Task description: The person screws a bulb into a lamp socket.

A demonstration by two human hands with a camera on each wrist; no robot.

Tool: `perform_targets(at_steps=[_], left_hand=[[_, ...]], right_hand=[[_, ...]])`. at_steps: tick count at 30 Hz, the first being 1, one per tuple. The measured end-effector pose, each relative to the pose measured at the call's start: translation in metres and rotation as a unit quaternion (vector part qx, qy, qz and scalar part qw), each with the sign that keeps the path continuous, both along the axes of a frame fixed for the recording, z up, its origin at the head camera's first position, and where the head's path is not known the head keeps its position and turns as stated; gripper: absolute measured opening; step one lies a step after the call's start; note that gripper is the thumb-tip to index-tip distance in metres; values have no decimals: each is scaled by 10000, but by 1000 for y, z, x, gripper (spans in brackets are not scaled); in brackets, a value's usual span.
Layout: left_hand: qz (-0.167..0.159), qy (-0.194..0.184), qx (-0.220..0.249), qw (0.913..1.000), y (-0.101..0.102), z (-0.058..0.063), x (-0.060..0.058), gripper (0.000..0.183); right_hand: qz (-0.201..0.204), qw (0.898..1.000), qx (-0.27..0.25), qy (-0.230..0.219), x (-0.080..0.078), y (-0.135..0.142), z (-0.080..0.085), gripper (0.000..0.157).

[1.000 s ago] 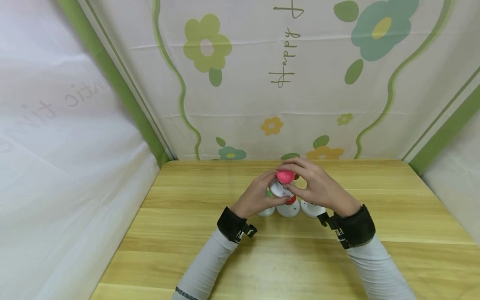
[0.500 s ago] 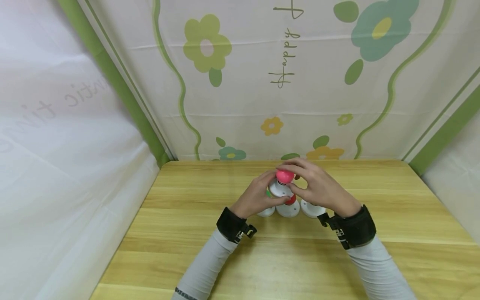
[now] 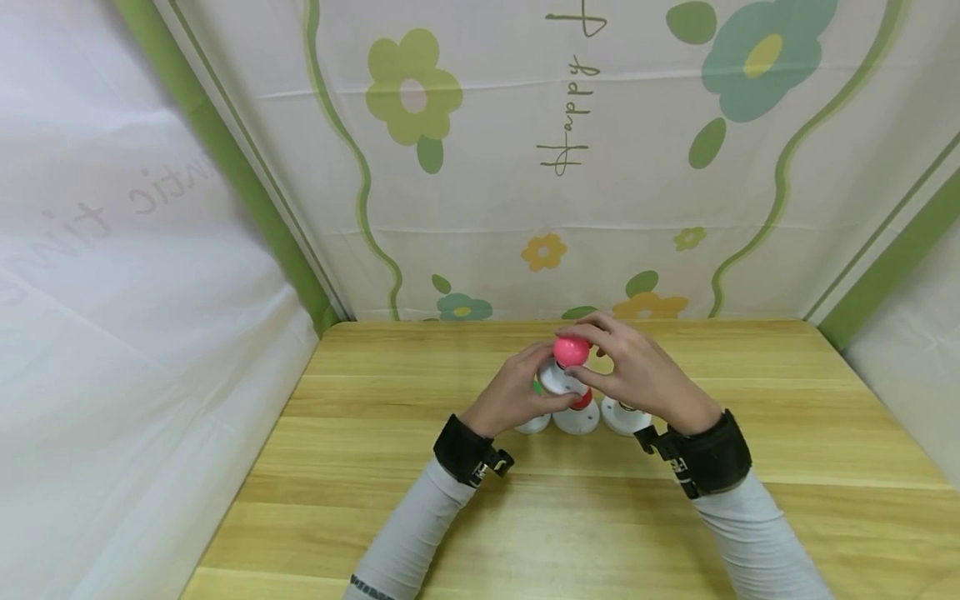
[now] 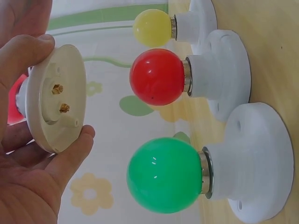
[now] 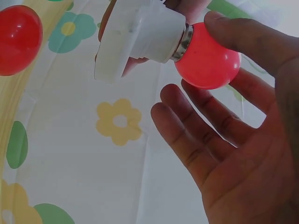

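My left hand (image 3: 517, 392) holds a white lamp socket (image 4: 72, 93) by its round base, thumb and fingers on the rim. The base's hollow underside, with two brass screws, shows in the left wrist view. A pink-red light bulb (image 3: 572, 351) sits in that socket, its metal collar visible at the socket's mouth in the right wrist view. My right hand (image 3: 641, 371) pinches the bulb between thumb and index finger; the other fingers are spread beside it. Both hands are above the table, over a row of other sockets.
On the wooden table (image 3: 525, 533) stand a green bulb (image 4: 163, 175), a red bulb (image 4: 156, 77) and a yellow bulb (image 4: 153, 28), each upright in a white socket. A flower-print cloth (image 3: 480, 192) hangs behind the table's back edge.
My right hand's fingers have shifted slightly around the bulb, and more of the bulb shows now. The left hand keeps its hold on the socket in nearly the same place.
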State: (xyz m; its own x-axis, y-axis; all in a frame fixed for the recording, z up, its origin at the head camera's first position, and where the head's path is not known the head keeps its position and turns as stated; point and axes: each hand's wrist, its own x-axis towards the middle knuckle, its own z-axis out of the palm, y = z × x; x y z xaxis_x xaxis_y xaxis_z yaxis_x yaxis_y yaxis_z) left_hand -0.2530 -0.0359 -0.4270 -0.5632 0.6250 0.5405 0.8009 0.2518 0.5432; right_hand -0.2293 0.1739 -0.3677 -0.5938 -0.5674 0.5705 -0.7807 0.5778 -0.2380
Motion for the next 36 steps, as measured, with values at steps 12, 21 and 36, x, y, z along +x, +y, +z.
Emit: perform_targets(at_steps=[12,21,36], left_hand=[[4,-77,-32,10000,0,0,1,64],[-17,12,34,10000,0,0,1,67],[-146,141,203,9996,1,-2,0,66]], right_hand=[[155,9999,-39,-13,-3,-2,-2,52],[409,9991,-20,-105,-2,-3,-2,47],[334,9993,30,-153,0,-2,-1,49]])
